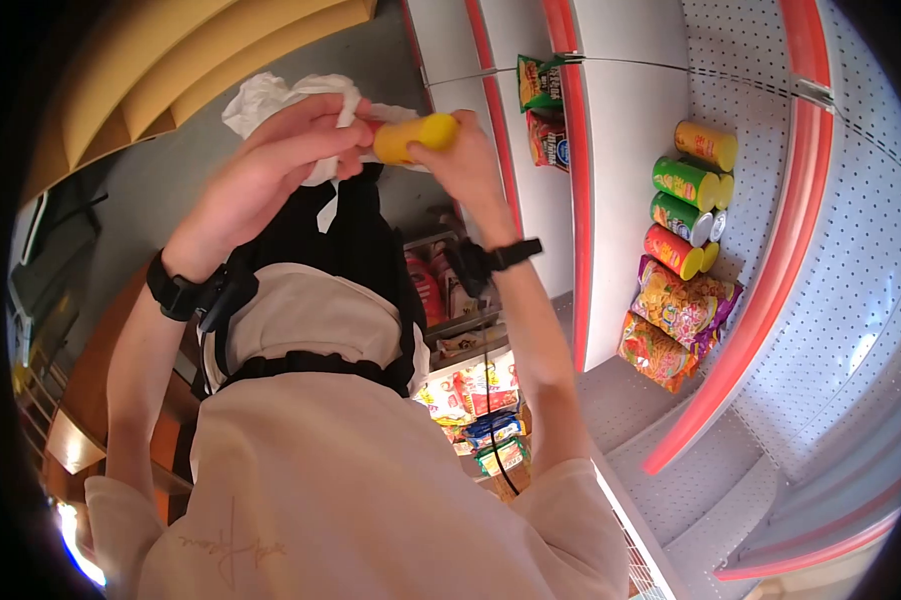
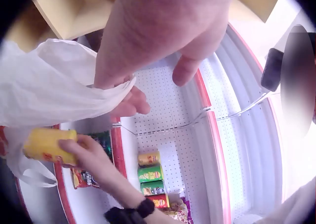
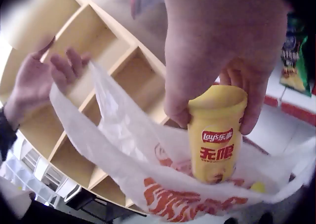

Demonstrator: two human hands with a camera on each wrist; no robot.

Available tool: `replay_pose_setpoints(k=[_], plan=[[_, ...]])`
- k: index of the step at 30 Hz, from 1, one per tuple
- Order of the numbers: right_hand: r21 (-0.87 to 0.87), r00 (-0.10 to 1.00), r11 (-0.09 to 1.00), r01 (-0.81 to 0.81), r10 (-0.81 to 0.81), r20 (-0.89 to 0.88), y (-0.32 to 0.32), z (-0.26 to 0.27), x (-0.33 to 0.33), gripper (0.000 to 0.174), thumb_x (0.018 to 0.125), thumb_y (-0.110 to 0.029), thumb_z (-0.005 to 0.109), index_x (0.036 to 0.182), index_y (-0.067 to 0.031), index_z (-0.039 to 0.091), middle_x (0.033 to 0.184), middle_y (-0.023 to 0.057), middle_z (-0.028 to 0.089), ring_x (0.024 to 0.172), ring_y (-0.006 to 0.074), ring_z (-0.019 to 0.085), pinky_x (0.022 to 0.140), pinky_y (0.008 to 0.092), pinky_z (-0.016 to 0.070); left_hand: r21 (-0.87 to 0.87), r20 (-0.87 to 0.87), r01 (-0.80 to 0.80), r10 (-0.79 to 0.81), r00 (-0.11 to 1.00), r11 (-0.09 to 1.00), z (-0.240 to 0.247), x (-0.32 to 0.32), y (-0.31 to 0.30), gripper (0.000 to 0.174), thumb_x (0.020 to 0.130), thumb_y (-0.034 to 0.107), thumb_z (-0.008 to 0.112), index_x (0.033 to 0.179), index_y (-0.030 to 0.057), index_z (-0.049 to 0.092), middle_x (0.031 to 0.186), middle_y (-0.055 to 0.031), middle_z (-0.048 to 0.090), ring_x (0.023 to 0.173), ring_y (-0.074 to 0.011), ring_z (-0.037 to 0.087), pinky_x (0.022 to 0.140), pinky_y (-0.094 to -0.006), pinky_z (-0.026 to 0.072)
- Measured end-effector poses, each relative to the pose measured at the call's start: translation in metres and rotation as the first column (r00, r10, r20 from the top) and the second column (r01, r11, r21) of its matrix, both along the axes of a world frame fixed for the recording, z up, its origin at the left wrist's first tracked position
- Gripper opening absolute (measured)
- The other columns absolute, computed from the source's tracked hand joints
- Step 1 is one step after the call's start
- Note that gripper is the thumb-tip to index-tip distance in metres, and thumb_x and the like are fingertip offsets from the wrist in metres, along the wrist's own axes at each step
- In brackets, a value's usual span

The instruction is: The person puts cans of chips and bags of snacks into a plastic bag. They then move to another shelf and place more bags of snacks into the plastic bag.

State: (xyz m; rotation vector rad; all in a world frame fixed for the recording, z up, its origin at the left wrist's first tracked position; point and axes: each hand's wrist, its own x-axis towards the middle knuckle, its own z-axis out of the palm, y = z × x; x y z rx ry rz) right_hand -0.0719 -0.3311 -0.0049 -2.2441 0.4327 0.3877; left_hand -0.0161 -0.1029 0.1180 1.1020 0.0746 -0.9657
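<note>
A yellow Lay's can (image 3: 217, 135) is pinched near its top by the right hand (image 3: 227, 51), at the mouth of a white plastic bag (image 3: 173, 184) with orange print. In the head view the right hand (image 1: 466, 165) grips the yellow can (image 1: 401, 140) from the right. The left hand (image 1: 281, 160) is beside it, its fingers curled on the bag's edge (image 1: 261, 100). The left wrist view has the left hand (image 2: 163, 36) holding the white bag (image 2: 49, 86) by its rim, thumb apart, with the yellow can (image 2: 49, 145) below the bag's edge.
On the right, a white shelf with red edging (image 1: 581, 200) carries several cans (image 1: 686, 183) and snack bags (image 1: 681, 300). More snack packets (image 1: 546, 140) lie on a neighbouring shelf. Wooden shelving (image 1: 171, 70) curves along the upper left. Packets (image 1: 486, 400) are low beside the body.
</note>
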Motion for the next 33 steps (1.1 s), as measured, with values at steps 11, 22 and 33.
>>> replay_pose_setpoints(k=[11, 22, 33], plan=[[0.865, 0.967, 0.453, 0.214, -0.227, -0.12, 0.058, -0.106, -0.007, 0.056, 0.078, -0.02, 0.067, 0.125, -0.0009, 0.043, 0.114, 0.0163, 0.056, 0.1, 0.0242, 0.06, 0.077, 0.0314, 0.051, -0.023, 0.041, 0.156, -0.155, 0.987, 0.987, 0.004, -0.013, -0.04, 0.044, 0.089, 0.016, 0.053, 0.128, -0.0024, 0.045, 0.106, -0.0045, 0.058, 0.088, -0.0124, 0.053, 0.087, -0.025, 0.0386], [0.045, 0.921, 0.982, 0.183, -0.187, 0.341, -0.095, 0.058, -0.044, 0.017, 0.089, -0.014, 0.06, 0.101, -0.003, 0.064, 0.088, 0.0061, 0.067, 0.08, 0.0138, 0.061, 0.073, 0.0277, 0.0491, -0.015, 0.008, 0.105, -0.105, 0.994, 0.994, -0.012, 0.003, -0.025, 0.034, 0.091, 0.022, 0.053, 0.117, 0.0001, 0.057, 0.099, -0.0034, 0.061, 0.09, -0.0127, 0.054, 0.088, -0.0258, 0.0383], [-0.652, 0.843, 0.535, 0.538, -0.311, 0.44, -0.286, 0.101, -0.044, 0.067, 0.076, -0.051, 0.068, 0.109, 0.006, 0.055, 0.109, 0.0257, 0.057, 0.105, 0.0383, 0.053, 0.086, 0.0477, 0.0451, 0.029, -0.057, 0.025, -0.023, 0.998, 0.999, -0.025, -0.002, 0.0, 0.039, 0.093, 0.022, 0.047, 0.124, -0.0015, 0.052, 0.102, -0.0021, 0.058, 0.086, -0.0115, 0.05, 0.086, -0.0253, 0.0385]])
